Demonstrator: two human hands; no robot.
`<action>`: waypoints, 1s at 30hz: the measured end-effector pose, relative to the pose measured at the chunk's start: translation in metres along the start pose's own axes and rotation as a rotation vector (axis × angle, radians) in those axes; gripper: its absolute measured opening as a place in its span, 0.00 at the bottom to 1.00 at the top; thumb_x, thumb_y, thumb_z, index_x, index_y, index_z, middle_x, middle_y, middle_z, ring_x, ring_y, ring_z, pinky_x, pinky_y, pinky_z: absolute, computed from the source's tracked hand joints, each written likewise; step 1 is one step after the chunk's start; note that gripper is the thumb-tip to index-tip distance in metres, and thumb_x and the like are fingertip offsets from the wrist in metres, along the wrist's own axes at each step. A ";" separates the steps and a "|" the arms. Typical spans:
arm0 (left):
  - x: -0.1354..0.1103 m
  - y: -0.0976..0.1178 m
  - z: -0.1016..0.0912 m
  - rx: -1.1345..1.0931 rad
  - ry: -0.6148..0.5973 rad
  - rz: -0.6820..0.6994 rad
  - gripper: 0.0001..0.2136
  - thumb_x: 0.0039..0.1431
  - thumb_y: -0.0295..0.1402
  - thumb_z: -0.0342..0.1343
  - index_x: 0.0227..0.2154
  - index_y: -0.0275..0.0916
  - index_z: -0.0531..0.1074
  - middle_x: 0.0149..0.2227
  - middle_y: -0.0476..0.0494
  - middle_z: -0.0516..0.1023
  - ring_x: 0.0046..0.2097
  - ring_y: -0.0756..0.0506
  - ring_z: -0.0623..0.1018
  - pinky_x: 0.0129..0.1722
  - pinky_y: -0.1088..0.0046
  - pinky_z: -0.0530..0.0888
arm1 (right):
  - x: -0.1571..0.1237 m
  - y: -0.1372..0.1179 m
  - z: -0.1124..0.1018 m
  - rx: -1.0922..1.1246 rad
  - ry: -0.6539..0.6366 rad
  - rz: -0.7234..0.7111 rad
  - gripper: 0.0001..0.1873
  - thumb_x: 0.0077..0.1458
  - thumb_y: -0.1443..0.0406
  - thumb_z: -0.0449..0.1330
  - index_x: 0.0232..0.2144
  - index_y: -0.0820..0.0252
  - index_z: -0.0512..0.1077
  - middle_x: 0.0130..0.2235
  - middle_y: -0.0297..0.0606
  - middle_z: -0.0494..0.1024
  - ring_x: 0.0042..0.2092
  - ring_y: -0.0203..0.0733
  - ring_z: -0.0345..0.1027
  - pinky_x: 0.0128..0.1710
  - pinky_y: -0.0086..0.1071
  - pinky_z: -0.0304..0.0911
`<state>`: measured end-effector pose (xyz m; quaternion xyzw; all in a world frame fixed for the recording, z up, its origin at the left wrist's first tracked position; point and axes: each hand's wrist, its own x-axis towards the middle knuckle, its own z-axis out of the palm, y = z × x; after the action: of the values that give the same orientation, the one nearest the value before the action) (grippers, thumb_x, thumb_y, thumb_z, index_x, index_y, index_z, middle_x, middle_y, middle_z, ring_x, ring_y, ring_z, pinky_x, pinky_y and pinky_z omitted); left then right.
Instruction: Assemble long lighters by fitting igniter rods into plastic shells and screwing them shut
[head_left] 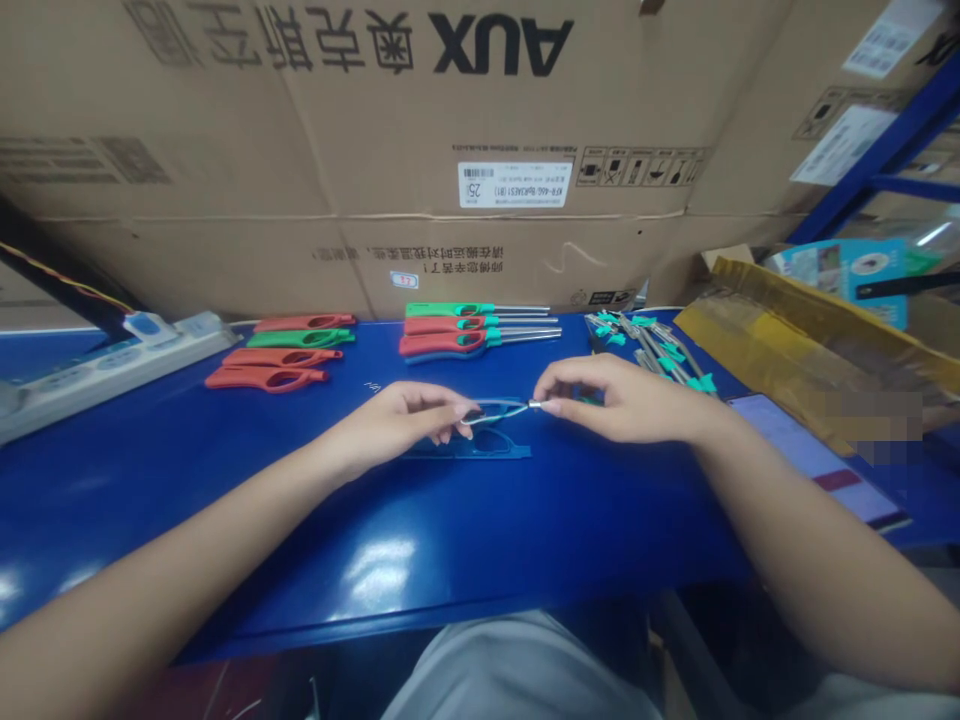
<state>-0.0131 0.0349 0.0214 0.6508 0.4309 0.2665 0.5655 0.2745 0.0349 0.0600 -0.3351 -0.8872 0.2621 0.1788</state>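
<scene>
My left hand [409, 418] is closed in a pinch on one end of some thin pale wires [501, 411], beside a small dark part that is mostly covered by the fingers. At the wires' other end, my right hand [615, 398] pinches a small silvery metal tip [534, 404]. The wires stretch between both hands, just above the table. Below them lies a translucent blue lighter handle shell [491, 447], its left part behind my left fingers. Beyond the hands are several lighters [442, 343] in red and green with metal barrels.
Red and green handle shells [274, 377] lie at the left, near a white power strip [120, 365]. Metal tubes with teal pieces [660, 345] are piled at right, beside a phone [814, 455] and a yellow-taped box [810, 345]. Cardboard [405, 130] stands behind the blue table [525, 540].
</scene>
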 end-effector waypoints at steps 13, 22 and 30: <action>-0.001 -0.009 -0.001 0.358 0.022 0.083 0.15 0.57 0.43 0.62 0.39 0.38 0.81 0.36 0.43 0.84 0.34 0.46 0.79 0.36 0.70 0.75 | 0.003 -0.001 0.014 -0.182 -0.205 0.037 0.06 0.59 0.63 0.64 0.35 0.58 0.81 0.35 0.36 0.81 0.35 0.38 0.72 0.35 0.30 0.62; -0.001 -0.001 -0.003 0.271 0.016 0.067 0.15 0.54 0.43 0.65 0.38 0.38 0.82 0.35 0.44 0.84 0.34 0.46 0.80 0.36 0.71 0.75 | 0.002 0.000 0.012 -0.149 -0.208 0.014 0.05 0.59 0.63 0.65 0.35 0.59 0.79 0.35 0.36 0.80 0.36 0.39 0.72 0.36 0.31 0.63; -0.001 -0.001 -0.008 0.225 0.016 0.125 0.14 0.57 0.42 0.65 0.41 0.38 0.83 0.36 0.42 0.84 0.35 0.46 0.79 0.35 0.72 0.74 | 0.002 -0.003 0.011 -0.113 -0.164 -0.020 0.06 0.61 0.65 0.62 0.36 0.59 0.79 0.37 0.38 0.81 0.39 0.40 0.73 0.39 0.32 0.64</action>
<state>-0.0207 0.0378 0.0226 0.7335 0.4212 0.2564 0.4678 0.2665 0.0305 0.0529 -0.3131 -0.9156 0.2361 0.0890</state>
